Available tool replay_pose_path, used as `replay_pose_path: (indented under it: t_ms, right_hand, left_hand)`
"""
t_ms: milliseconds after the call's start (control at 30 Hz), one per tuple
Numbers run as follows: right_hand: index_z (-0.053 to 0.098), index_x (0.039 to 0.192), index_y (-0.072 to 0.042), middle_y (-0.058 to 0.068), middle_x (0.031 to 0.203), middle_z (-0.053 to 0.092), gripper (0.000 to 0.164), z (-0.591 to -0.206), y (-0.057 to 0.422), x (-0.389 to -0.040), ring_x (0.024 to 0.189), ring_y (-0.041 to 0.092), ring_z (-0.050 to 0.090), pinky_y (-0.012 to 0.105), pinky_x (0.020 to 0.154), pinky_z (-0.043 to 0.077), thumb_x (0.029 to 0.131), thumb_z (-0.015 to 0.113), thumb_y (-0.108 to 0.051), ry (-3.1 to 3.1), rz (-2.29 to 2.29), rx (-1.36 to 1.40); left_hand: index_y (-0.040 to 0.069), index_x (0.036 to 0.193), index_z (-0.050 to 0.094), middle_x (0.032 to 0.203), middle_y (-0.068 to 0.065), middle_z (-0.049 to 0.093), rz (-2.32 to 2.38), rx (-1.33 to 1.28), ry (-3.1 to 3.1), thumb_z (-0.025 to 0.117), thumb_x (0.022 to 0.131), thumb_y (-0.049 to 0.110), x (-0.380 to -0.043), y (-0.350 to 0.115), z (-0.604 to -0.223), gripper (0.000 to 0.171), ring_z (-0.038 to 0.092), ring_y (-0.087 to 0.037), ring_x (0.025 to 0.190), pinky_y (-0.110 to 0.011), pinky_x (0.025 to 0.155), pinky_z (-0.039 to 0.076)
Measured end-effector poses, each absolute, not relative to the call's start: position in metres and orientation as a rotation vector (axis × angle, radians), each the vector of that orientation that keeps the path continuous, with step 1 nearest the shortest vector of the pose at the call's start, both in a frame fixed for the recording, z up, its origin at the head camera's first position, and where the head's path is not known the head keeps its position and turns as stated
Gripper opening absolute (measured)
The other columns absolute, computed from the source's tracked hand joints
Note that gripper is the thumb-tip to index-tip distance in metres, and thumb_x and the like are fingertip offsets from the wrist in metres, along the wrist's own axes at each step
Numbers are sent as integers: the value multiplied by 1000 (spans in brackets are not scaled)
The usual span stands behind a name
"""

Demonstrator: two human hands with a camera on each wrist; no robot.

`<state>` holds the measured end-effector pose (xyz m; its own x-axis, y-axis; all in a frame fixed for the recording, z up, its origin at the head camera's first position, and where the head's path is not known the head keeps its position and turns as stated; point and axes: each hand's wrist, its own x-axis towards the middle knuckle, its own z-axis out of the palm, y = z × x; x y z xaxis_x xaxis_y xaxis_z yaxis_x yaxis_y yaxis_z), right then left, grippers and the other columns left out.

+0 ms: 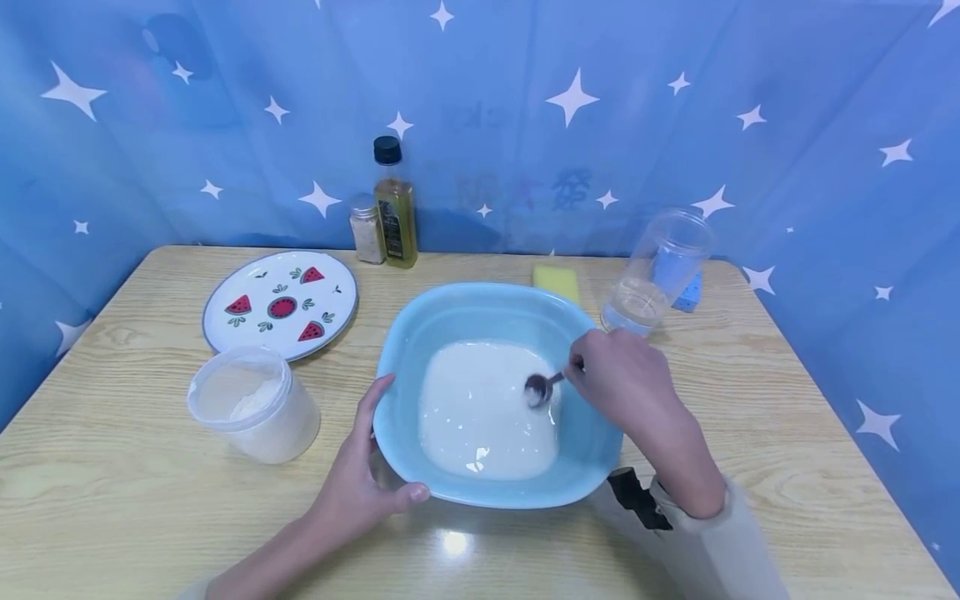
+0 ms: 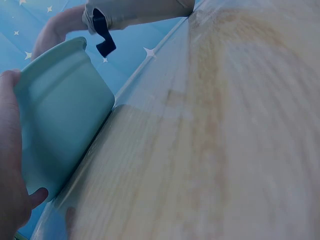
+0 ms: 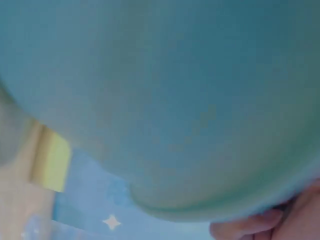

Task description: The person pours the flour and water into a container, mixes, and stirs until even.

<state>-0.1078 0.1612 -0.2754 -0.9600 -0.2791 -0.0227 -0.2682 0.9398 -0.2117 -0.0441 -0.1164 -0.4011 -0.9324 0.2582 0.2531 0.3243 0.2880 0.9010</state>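
A light-blue plastic basin (image 1: 405, 367) stands on the table with milky white liquid (image 1: 480, 408) in it. My left hand (image 1: 360, 483) rests against the basin's near left corner, thumb on the front rim and fingers spread along the left side. Over the right rim, my right hand (image 1: 626, 375) pinches the handle of a small dark spoon (image 1: 537, 388), whose bowl is at the liquid. In the right wrist view the basin's outer wall (image 3: 175, 100) hides the spoon; only a few fingers (image 3: 250, 225) show below the rim.
Left of the basin are an open tub of white powder (image 1: 273, 425) and a watermelon-patterned plate (image 1: 337, 292). Behind stand an oil bottle (image 1: 397, 221) and a shaker jar (image 1: 367, 233). A yellow sponge (image 1: 557, 282), a clear cup of liquid (image 1: 637, 304) and a blue sponge (image 1: 688, 293) lie right.
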Motion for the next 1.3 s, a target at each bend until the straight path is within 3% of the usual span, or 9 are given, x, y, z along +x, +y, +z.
replay_pose_path:
  t_ms: [400,567,633,867,1000,1133,1300]
  right_hand:
    - [72,73,-15,-9,58,50,16,-302,131,-109,49,8,37,21,46,33,87,64,-12,2893,-527,-900]
    - [68,66,-16,-13,53,40,23,-297,130,-101,47,3,26,18,46,24,86,62,-8,2675,-587,-1006]
    - [67,64,-17,-13,52,36,25,-292,134,-98,47,3,25,18,45,23,85,62,-6,2623,-593,-985]
    - [72,68,-22,-11,60,55,19,-268,158,-89,54,8,46,25,46,40,82,66,-11,2719,-408,-682]
    - [67,62,-20,-6,57,51,25,-265,169,-95,52,13,44,27,44,37,81,60,-6,2856,-315,-513]
    - [69,66,-16,-1,57,51,23,-272,169,-107,53,18,43,29,42,35,82,58,-4,3008,-260,-366]
    - [70,70,-12,1,51,44,20,-292,154,-118,49,17,42,27,40,34,85,59,-7,3127,-307,-453]
  left_hand:
    - [26,149,9,146,-7,30,-1757,-561,-2466,83,64,29,-44,-116,-400,112,39,-23,126,-35,101,35]
    - [25,149,9,146,-7,31,-1770,-571,-2456,82,65,29,-44,-116,-401,112,39,-23,126,-32,101,34]
    - [25,149,9,146,-7,31,-1768,-572,-2455,82,65,29,-44,-117,-401,112,40,-23,125,-33,101,35]
    - [26,149,9,146,-7,30,-1753,-570,-2468,82,65,31,-45,-116,-400,112,41,-23,125,-38,100,36]
    - [26,149,8,146,-7,29,-1747,-568,-2474,82,66,32,-45,-116,-400,111,40,-24,125,-39,100,37]
    - [26,149,8,146,-7,29,-1751,-563,-2476,82,65,30,-45,-116,-400,112,40,-24,125,-38,100,35]
    - [26,149,8,146,-7,30,-1757,-564,-2476,82,66,28,-45,-116,-400,111,39,-24,126,-35,101,34]
